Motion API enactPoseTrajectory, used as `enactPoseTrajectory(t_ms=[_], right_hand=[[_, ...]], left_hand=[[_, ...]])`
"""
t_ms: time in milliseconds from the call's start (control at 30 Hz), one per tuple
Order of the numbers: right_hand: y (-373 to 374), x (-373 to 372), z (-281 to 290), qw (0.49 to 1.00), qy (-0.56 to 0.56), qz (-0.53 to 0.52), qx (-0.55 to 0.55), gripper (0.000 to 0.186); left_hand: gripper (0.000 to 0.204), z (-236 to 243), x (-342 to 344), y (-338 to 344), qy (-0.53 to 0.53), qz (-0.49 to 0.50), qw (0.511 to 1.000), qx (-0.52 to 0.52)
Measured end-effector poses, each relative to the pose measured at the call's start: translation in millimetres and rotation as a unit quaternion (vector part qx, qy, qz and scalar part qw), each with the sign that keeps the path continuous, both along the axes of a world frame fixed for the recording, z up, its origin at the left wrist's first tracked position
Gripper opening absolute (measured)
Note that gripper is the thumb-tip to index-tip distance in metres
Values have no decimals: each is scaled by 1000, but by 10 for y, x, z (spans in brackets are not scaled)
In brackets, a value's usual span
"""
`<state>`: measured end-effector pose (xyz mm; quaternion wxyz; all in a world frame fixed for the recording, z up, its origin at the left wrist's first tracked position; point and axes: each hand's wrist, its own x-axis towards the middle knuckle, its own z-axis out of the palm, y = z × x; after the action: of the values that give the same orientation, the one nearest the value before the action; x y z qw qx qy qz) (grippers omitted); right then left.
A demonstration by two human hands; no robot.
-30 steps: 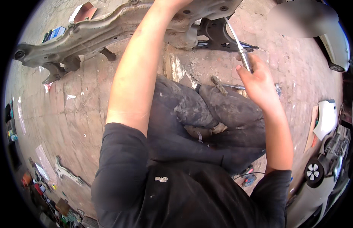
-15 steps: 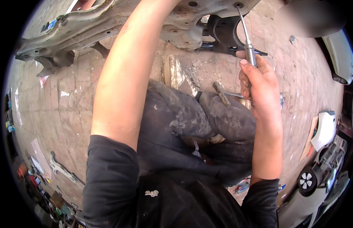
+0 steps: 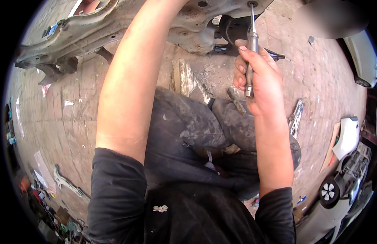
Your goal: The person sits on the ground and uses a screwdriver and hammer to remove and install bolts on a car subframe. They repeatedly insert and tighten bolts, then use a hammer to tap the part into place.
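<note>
1. Left hand: beyond the top edge, its grip unseen; only the left forearm (image 3: 127,81) shows.
2. Frame (image 3: 192,36): cut off by the top edge.
3. Tool (image 3: 253,36): tip lost in the frame's hole.
4. Black bracket (image 3: 232,29): partly behind the right hand (image 3: 259,69).
5. Upper-right patch (image 3: 330,18): blurred.
6. Lower-left clutter (image 3: 62,215): too small to tell.

Tool (image 3: 253,38): metal, shaft smooth and bright, handle duller, grimy. Frame (image 3: 192,36): grey metal, mostly matt, rough, with brown rust-like stains. Hammer head (image 3: 236,101): rough, dull, worn. Car part (image 3: 296,118) on floor: pale metal, smooth. Trousers (image 3: 200,122): dark cloth, matt, dusty, smeared. Shirt (image 3: 196,219): black cloth, soft, matt. Floor (image 3: 87,110): brick-like paving, rough, dusty. Panel (image 3: 346,138): white, smooth, glossy.
</note>
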<state>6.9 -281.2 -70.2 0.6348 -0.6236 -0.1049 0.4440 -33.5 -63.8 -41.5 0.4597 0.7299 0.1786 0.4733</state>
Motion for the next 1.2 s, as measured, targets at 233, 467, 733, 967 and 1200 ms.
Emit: enactPoseTrajectory(t_ms=[233,467,733,967,1200], right_hand=[[105,-81,39,1000,16,0,13,15],[107,-27,95,999,35,15,8,16],[-114,850,386,973,-90,199,-76,26],[-107,606,144,994,-11,94,-60,21],[87,119,150,996,31,77,-20,15]], left_hand=[[46,-2,-24,-31,13,-2,1000,-22],[44,19,-45,-42,31,5,999,-31],[35,-6,-29,-45,-41,-37,998,5],[29,-31,81,-45,-64,-59,996,-2],[31,20,-17,-15,-54,-31,998,-3]])
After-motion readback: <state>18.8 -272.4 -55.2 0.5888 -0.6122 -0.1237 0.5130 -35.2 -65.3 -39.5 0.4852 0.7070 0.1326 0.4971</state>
